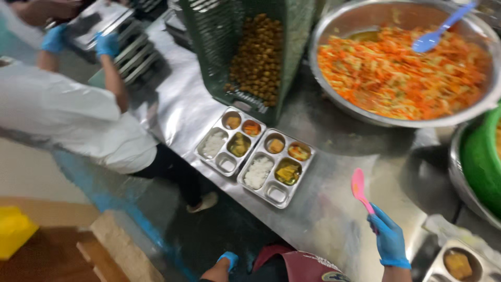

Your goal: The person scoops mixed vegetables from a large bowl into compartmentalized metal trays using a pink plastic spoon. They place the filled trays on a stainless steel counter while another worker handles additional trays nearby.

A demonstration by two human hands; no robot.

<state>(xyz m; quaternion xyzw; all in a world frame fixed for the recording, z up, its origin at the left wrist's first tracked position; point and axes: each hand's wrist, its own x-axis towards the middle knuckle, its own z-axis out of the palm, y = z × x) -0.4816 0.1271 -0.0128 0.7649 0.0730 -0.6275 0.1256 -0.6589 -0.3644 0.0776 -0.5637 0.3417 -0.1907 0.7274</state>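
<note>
**Q:** Hands first: what does each one do?

**A:** Right hand (389, 237), in a blue glove, is closed around the handle of a pink spoon (359, 187), blade up, above the steel counter (334, 209). Left hand (228, 259), also gloved, sits low at the frame's bottom edge; whether it is open or closed cannot be told.

**Q:** What surrounds them, largest to smallest?

**A:** Large steel bowl (334, 89) of orange shredded salad with a blue spoon (438, 32) in it; green crate (209, 47) of fried brown balls; two filled compartment trays (255, 156) side by side near the counter's edge; a third tray (459, 263) just beside the right hand.

**Q:** Free room?

**A:** Bare counter lies between the trays and the pink spoon. A co-worker (68, 115) in white, blue-gloved, handles stacked trays (125, 42) at far left, well apart, over a dark floor.
</note>
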